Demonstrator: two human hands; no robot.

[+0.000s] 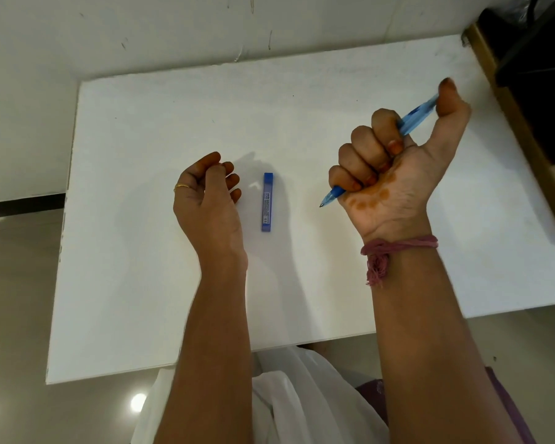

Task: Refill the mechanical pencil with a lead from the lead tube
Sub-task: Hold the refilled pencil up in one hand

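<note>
Right hand (394, 161): fist wrapped round the blue mechanical pencil (417, 118), right of centre in the frame; tip points down-left, thumb pressed on the cap end.
Left hand (210, 195): fingers curled loosely, seemingly holding nothing, resting on the counter (141, 251) left of centre.
Lead tube (267, 202): lying flat at mid-frame between the hands, just beside the left one; it looks closed.
Risk, grip: a full fist leaves no fingers free to pull the cap; it could pop off and roll.
Risk, lead: thin leads may snap or spill if the tube is tipped quickly.
Risk, tip: aimed toward the tube, it could knock it aside.
</note>
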